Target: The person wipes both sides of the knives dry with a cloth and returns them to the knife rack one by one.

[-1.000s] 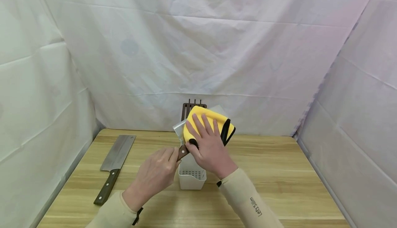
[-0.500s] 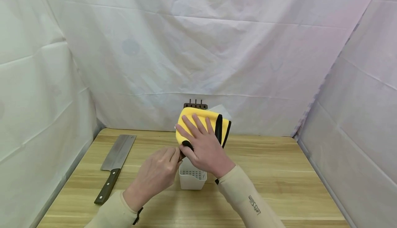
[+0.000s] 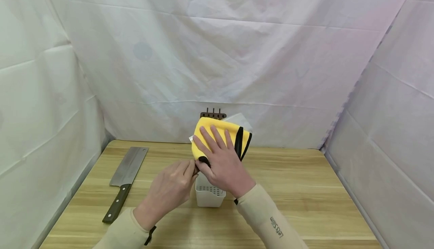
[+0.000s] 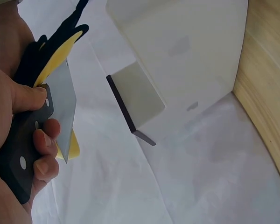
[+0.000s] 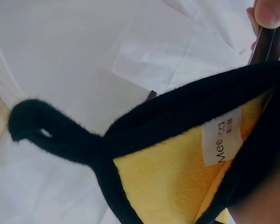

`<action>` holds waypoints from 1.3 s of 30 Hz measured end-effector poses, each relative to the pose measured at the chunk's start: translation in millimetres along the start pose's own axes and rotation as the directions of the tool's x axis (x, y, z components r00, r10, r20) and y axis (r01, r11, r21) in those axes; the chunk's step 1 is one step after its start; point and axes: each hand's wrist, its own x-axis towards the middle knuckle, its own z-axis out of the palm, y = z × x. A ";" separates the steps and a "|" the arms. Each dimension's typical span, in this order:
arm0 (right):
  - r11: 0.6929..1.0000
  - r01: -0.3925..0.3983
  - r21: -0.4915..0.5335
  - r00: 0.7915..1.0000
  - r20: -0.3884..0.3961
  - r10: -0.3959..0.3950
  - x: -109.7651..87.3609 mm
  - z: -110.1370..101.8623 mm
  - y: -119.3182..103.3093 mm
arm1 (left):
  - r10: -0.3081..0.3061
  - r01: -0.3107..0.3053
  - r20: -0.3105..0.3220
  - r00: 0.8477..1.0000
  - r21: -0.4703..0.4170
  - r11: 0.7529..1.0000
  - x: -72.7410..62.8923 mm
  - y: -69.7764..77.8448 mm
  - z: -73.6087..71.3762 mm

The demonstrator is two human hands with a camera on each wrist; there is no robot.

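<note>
My left hand [image 3: 167, 188] grips the dark riveted handle [image 4: 14, 161] of a kitchen knife, thumb laid along it. The knife's grey blade [image 4: 65, 105] shows beside the fingers in the left wrist view; most of it is hidden by cloth. Over the blade, my right hand [image 3: 222, 162] presses a folded yellow cloth [image 3: 203, 128] with black edging, its fingers straight and spread. In the right wrist view, the cloth's white label [image 5: 221, 137] and black loop [image 5: 37, 123] face the camera. Both hands meet near the handle's top.
Below the hands stands a white knife holder [image 3: 209, 200] with a perforated front box and a brown slotted top [image 3: 203, 115] behind the cloth. A cleaver [image 3: 127, 170] lies on the wooden table [image 3: 298, 196] at the left. White sheets [image 3: 217, 60] hang around the table.
My right hand has slid the cloth leftward over the blade, covering most of the blade part that showed earlier. My left hand has hardly moved. The cleaver lies in the same spot.
</note>
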 end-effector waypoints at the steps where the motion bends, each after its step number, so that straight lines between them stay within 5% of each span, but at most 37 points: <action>1: 1.000 0.002 -0.006 1.000 -0.008 -0.002 -1.0 0.7 -0.2 | -0.004 0.004 0.000 1.000 -0.002 1.000 0.2 -0.4 -0.2; 29: 0.997 -0.036 -0.073 0.991 -0.132 0.026 -18.1 9.6 19.1 | -0.028 0.028 -0.025 0.999 0.018 0.999 -1.2 -4.3 -0.4; 39: 0.992 -0.128 0.003 0.991 -0.028 0.128 -18.2 7.3 38.0 | -0.024 0.025 -0.027 0.999 0.024 0.999 -2.8 -3.7 -0.8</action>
